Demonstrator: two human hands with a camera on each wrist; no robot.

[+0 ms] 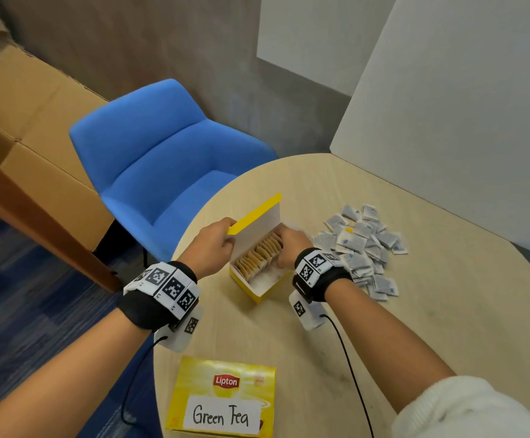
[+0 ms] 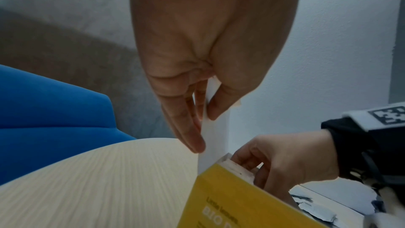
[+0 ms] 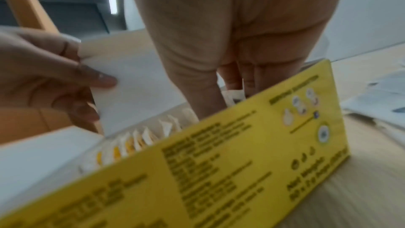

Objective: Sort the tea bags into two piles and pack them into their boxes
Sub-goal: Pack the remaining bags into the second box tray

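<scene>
An open yellow tea box (image 1: 259,287) stands mid-table with a row of yellow-tagged tea bags (image 1: 259,252) upright inside. My left hand (image 1: 230,235) pinches the raised white lid (image 1: 257,222) between thumb and fingers, as the left wrist view (image 2: 205,119) shows. My right hand (image 1: 281,245) reaches into the box's far end. In the right wrist view its thumb and fingers (image 3: 225,96) close around tea bags there. A loose pile of grey-white tea bags (image 1: 364,248) lies just right of the box.
A shut Lipton box labelled "Green Tea" (image 1: 222,399) lies at the table's near edge. A blue chair (image 1: 162,159) stands beyond the round table (image 1: 447,311). Cardboard boxes (image 1: 20,121) are at the left and white boards (image 1: 462,121) at the right.
</scene>
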